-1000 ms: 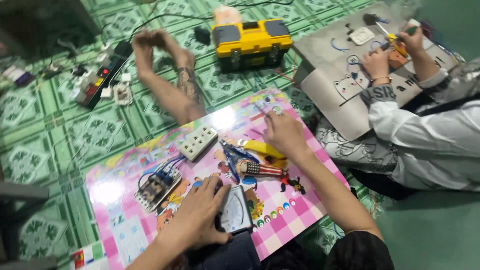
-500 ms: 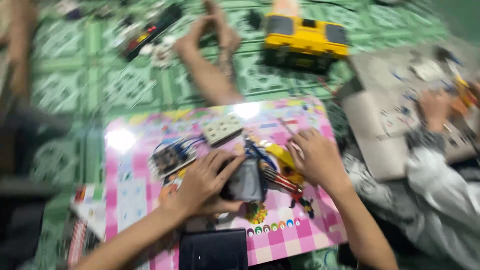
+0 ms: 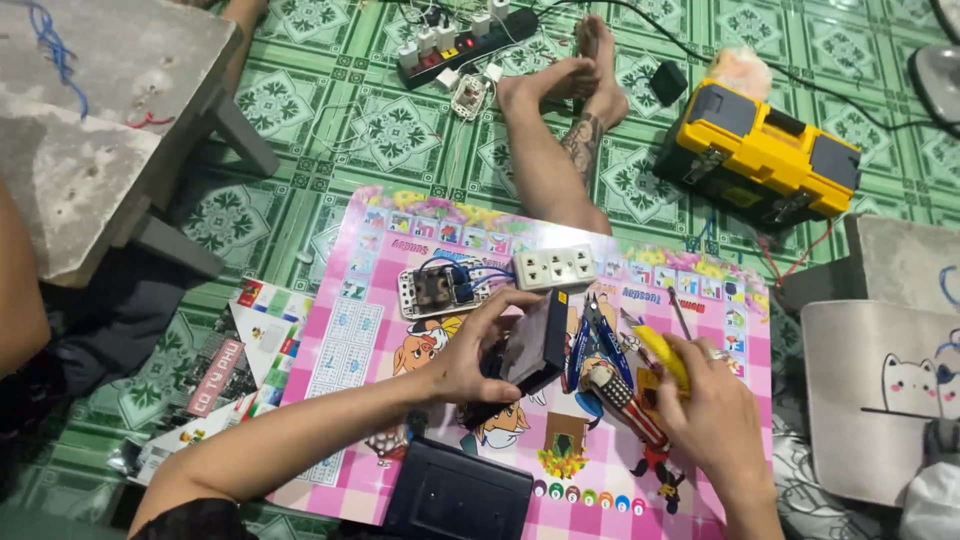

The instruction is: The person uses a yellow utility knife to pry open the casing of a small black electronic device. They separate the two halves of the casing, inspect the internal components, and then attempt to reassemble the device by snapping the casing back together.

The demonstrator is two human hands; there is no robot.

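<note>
Hands over pink cartoon-print play mat (image 3: 350, 340) on green tiled floor. Left hand (image 3: 470, 350): fingers grasping black rectangular plastic box (image 3: 535, 345), tilted above mat. Right hand (image 3: 715, 410): fingers clenched round yellow-handled tool (image 3: 662, 357), beside red screwdriver (image 3: 625, 400) & blue-handled pliers (image 3: 598, 335).

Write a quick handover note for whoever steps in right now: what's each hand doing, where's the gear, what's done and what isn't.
Left hand: grips a dark box-shaped meter, tilted up off the pink board.
Right hand: holds a yellow-handled tool.
On the board: wired switch module, white socket strip, blue-handled pliers, a red-and-white tool; black case at the near edge.
Done: blue wires run from the module.
Left: the tool's tip touches nothing that I can see.
</note>
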